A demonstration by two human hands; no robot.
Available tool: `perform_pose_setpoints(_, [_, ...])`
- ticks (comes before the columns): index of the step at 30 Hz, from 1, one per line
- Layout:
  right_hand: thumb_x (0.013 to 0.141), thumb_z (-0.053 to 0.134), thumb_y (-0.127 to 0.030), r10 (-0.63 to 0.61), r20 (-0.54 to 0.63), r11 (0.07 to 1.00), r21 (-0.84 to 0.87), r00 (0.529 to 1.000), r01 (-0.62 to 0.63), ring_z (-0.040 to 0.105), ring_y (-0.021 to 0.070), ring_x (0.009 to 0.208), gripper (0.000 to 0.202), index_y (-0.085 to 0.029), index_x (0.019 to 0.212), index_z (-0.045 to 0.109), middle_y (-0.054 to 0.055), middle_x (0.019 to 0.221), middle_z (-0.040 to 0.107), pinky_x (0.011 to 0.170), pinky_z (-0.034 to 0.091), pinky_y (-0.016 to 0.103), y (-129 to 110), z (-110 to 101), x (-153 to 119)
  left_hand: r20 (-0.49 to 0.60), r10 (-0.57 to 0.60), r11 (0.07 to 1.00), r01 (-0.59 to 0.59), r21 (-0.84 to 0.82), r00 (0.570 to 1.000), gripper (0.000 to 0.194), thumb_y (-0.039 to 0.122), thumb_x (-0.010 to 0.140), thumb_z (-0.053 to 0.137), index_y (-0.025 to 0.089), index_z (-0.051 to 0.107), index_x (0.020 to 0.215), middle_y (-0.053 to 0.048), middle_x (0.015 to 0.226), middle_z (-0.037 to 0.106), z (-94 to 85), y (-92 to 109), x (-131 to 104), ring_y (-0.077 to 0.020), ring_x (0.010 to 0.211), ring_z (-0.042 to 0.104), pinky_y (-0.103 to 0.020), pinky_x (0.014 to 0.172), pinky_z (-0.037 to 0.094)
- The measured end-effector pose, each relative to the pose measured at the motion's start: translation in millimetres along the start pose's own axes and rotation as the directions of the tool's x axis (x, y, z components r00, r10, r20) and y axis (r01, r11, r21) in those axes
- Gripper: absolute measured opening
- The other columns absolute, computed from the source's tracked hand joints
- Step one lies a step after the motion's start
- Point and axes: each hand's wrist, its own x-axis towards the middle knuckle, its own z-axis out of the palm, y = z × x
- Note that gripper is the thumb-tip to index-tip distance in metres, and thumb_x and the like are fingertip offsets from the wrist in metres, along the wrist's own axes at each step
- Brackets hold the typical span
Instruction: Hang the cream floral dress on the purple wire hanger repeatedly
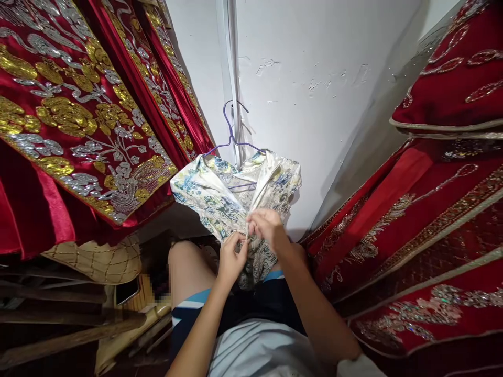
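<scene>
A short-sleeved floral blouse (220, 196), white with blue and green print, hangs on a purple wire hanger (231, 137). Its lower part reaches down between the person's knees. At the front opening, below the neckline, my left hand (234, 251) pinches the fabric edge between thumb and fingers. Just above it and to the right, my right hand (265, 226) is closed on the same front edge, slightly blurred. The two hands' fingertips nearly meet. Whether a button lies between the fingers is too small to tell.
Red garments with gold and silver sequins (94, 110) hang at the left, and more red embroidered garments (424, 220) at the right. Behind the blouse is a white wall (314, 94) with a vertical pipe (231, 47). A wooden rack (70, 330) stands lower left.
</scene>
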Motion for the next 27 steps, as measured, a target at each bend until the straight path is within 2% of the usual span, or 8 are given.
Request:
perform_pose_setpoints(5, [0.079,0.056,-0.018,-0.140,-0.067,0.985,0.088,0.988,0.145,0.037,0.0041,0.041,0.016,-0.013,0.066,0.062,-0.001,0.052,0.059,0.041,0.024,0.018,-68.0,20.4,56.9,0.055,-0.044,0.999,0.043,0.017,0.998,0.022,0.033,0.090,0.053,0.020,0.049,0.073,-0.001,0.072,0.057,-8.0,-29.5,13.0,-0.0171,0.072,0.055,-0.027,0.072,0.041])
perform_pose_setpoints(9, [0.082,0.054,-0.017,-0.250,-0.082,0.955,0.145,0.965,0.260,0.037,0.0034,0.040,0.015,-0.013,0.071,0.062,-0.004,0.050,0.056,0.042,0.022,0.018,-85.8,29.3,65.1,0.151,-0.013,1.000,0.010,0.026,0.989,0.019,0.028,0.086,0.057,0.020,0.051,0.071,0.000,0.068,0.057,-17.4,-33.5,23.5,-0.0165,0.067,0.055,-0.027,0.068,0.041])
perform_pose_setpoints(13, [0.085,0.051,-0.016,-0.316,-0.027,0.944,0.091,0.948,0.317,0.039,0.0042,0.041,0.016,-0.015,0.072,0.060,-0.005,0.051,0.055,0.044,0.024,0.018,-83.6,25.5,53.6,0.108,0.102,0.994,-0.097,-0.056,0.989,0.011,0.029,0.089,0.060,0.018,0.062,0.092,-0.005,0.087,0.066,-41.2,10.9,52.9,-0.0187,0.084,0.062,-0.029,0.080,0.047])
perform_pose_setpoints(17, [0.085,0.051,-0.016,-0.389,0.024,0.921,-0.011,0.921,0.390,0.042,0.0055,0.044,0.018,-0.017,0.069,0.059,-0.005,0.051,0.054,0.047,0.030,0.019,-88.0,22.7,49.5,-0.218,0.333,0.938,-0.346,-0.025,0.918,0.037,0.027,0.097,0.054,0.017,0.054,0.133,-0.004,0.091,0.066,-76.9,76.0,107.7,-0.0160,0.080,0.064,-0.029,0.075,0.049])
perform_pose_setpoints(20, [0.085,0.054,-0.017,-0.438,0.059,0.895,-0.063,0.897,0.441,0.046,0.0075,0.047,0.017,-0.017,0.069,0.059,-0.005,0.051,0.054,0.050,0.035,0.021,-92.3,21.8,53.6,-0.157,0.462,0.884,-0.439,0.160,0.873,0.022,0.027,0.096,0.055,0.016,0.067,0.111,-0.004,0.090,0.069,-93.3,107.7,141.3,-0.0149,0.077,0.062,-0.028,0.074,0.047])
perform_pose_setpoints(23, [0.083,0.056,-0.019,-0.450,0.013,0.887,-0.115,0.893,0.448,0.046,0.0093,0.049,0.016,-0.018,0.067,0.059,-0.004,0.051,0.052,0.050,0.034,0.022,-83.1,19.7,59.1,-0.112,0.526,0.833,-0.483,0.270,0.843,0.016,0.028,0.094,0.059,0.017,0.068,0.086,-0.004,0.084,0.069,-98.7,120.9,154.2,-0.0145,0.075,0.059,-0.028,0.073,0.045])
perform_pose_setpoints(25, [0.080,0.057,-0.019,-0.428,-0.022,0.893,-0.162,0.903,0.419,0.043,0.0091,0.048,0.018,-0.018,0.063,0.058,-0.005,0.050,0.050,0.048,0.030,0.023,-66.5,17.2,60.4,-0.180,0.523,0.839,-0.467,0.278,0.833,0.014,0.028,0.093,0.061,0.017,0.068,0.086,-0.003,0.086,0.070,-104.1,120.8,155.7,-0.0152,0.080,0.060,-0.029,0.077,0.045])
perform_pose_setpoints(27, [0.077,0.056,-0.019,-0.376,-0.011,0.914,-0.173,0.927,0.368,0.040,0.0087,0.047,0.019,-0.018,0.058,0.057,-0.005,0.048,0.047,0.048,0.028,0.023,-44.9,13.9,58.3,-0.354,0.431,0.902,-0.394,0.176,0.830,0.010,0.025,0.090,0.065,0.017,0.070,0.086,-0.002,0.086,0.069,-116.2,113.3,156.7,-0.0153,0.084,0.060,-0.030,0.082,0.044])
